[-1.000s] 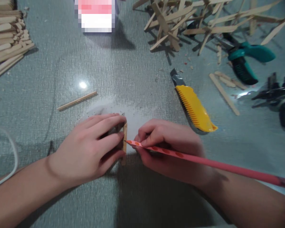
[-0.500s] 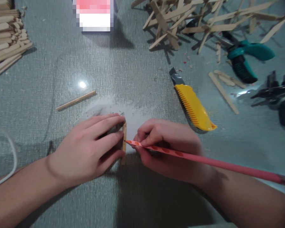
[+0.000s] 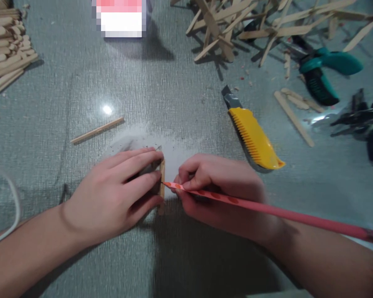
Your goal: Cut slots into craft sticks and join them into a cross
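Observation:
My left hand [image 3: 118, 186] lies over a small wooden stick piece [image 3: 162, 182], its fingertips pressing along the piece's left side on the table. In my right hand [image 3: 217, 190] a long pink pencil [image 3: 255, 205] with orange spots is pinched near its point. The pencil tip touches the wooden piece close to my left fingertips. Part of the piece is hidden under my left fingers. Above my left hand lies a thin loose stick [image 3: 98, 130].
A yellow utility knife [image 3: 255, 138] lies right of centre. Teal-handled pliers [image 3: 320, 70], loose sticks [image 3: 294, 118] and black tools [image 3: 360, 118] are at the right. Joined sticks [image 3: 214, 31] spread along the back; piled sticks [image 3: 6, 45] are at far left. A white cable [image 3: 17, 203] crosses the left edge.
The camera view has shifted slightly. Both hands, the pencil and the wooden piece stay nearly in place, with the pencil tip still on the piece.

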The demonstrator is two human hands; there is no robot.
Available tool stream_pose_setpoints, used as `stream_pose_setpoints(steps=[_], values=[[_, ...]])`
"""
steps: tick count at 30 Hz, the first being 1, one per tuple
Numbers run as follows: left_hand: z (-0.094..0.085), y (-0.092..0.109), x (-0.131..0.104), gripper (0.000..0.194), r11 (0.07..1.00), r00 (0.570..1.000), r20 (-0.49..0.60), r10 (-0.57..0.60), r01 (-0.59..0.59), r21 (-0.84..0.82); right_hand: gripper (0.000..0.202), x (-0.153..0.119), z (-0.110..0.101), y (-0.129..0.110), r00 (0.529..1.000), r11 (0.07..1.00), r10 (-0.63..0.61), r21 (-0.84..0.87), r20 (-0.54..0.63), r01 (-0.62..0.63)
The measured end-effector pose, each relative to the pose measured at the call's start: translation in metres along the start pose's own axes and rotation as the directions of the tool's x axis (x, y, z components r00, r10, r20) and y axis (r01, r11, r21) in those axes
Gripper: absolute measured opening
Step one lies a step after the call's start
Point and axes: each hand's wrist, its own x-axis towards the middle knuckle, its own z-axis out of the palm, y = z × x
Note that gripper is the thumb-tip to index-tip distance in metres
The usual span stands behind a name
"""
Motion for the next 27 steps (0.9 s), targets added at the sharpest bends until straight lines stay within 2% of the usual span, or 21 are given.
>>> stream_pose_setpoints(steps=[27], values=[[-0.0005, -0.0010, 0.0022, 0.009, 0.998, 0.999, 0.035, 0.002, 0.000, -0.057, 0.027, 0.0008, -0.0007, -0.0004, 0.999, 0.997, -0.007, 0.074, 0.052, 0.003]])
